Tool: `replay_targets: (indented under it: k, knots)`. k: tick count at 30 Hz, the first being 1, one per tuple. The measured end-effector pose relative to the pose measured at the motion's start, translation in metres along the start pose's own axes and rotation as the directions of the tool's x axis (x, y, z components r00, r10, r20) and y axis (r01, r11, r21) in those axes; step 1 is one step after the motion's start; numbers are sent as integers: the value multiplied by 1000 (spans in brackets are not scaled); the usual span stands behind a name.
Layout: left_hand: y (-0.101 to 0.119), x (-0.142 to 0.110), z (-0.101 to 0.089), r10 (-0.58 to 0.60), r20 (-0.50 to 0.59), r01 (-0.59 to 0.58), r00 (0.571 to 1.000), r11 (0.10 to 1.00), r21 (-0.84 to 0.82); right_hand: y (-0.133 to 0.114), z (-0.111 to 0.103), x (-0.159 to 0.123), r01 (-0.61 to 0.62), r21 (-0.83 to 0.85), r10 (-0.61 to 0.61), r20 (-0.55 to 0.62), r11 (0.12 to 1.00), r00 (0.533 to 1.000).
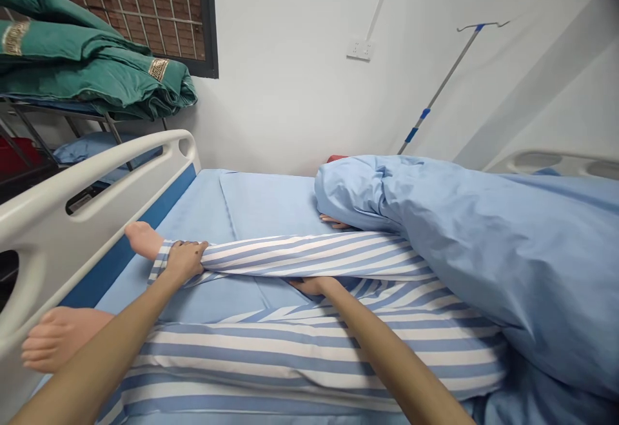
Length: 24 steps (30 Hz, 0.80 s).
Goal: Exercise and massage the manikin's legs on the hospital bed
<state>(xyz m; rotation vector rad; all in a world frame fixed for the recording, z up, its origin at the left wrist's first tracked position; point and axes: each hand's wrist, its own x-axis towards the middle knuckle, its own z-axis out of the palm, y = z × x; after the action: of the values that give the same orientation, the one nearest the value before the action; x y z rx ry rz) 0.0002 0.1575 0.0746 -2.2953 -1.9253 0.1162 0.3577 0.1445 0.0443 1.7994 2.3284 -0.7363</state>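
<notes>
A care manikin lies on the bed in blue-and-white striped pyjamas, with bare rubbery feet. My left hand [186, 260] is wrapped around the striped trouser leg [300, 256] just above the ankle, close to the bare foot [142, 239]. My right hand [314, 286] is tucked under the same leg further up, its fingers hidden beneath the cloth. The other leg [300, 357] lies flat below my forearms, ending in a foot [58, 340] against the bed rail. A light blue blanket [483, 251] covers the upper body, and a manikin hand [333, 222] pokes out from under it.
A white bed side rail [82, 218] runs along the left, above a blue sheet [256, 206]. Behind stand a metal IV pole [440, 86] and a wall socket [360, 49]. Folded green drapes [87, 67] sit on a metal rack [58, 112] by a window [164, 12].
</notes>
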Motion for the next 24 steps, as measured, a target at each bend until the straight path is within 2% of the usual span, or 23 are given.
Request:
replay_targets:
  k: [4, 7, 9, 11, 12, 13, 15, 17, 19, 21, 23, 24]
  knots:
    - [0, -1, 0, -12, 31, 12, 999, 1000, -1, -11, -9, -7, 24, -106, -14, 97, 994, 995]
    - [2, -3, -2, 5, 35, -4, 999, 999, -32, -11, -21, -21, 30, -100, -13, 165, 995, 986]
    - [8, -10, -8, 14, -5, -15, 1000, 997, -76, -10, -26, -38, 59, -62, -48, 177, 996, 983]
    - [16, -24, -19, 44, -59, -54, 997, 984, -167, -9, -28, -62, 113, 41, -117, 83, 993, 990]
    - [21, -35, -26, 81, -71, -96, 994, 968, -232, -11, -27, -77, 147, 107, -146, -14, 983, 989]
    - [25, -48, -32, 136, -68, -150, 988, 941, -304, -12, -25, -92, 186, 177, -163, -137, 966, 977]
    - [31, -81, -44, 274, -22, -255, 962, 858, -446, -18, -18, -125, 254, 297, -131, -378, 920, 916]
    - [32, -115, -47, 351, 53, -272, 935, 804, -529, -24, -7, -158, 317, 416, -52, -536, 852, 843]
    - [30, -144, -42, 364, 158, -234, 918, 818, -526, -29, 12, -186, 350, 548, 59, -594, 760, 802]
    - [27, -162, -31, 292, 229, -173, 929, 886, -430, -33, 40, -205, 335, 698, 181, -554, 633, 812]
    - [24, -168, -22, 202, 223, -129, 954, 944, -303, -37, 75, -214, 308, 820, 265, -472, 483, 841]
    - [24, -168, -19, 174, 205, -119, 963, 960, -253, -40, 95, -216, 309, 857, 304, -449, 411, 840]
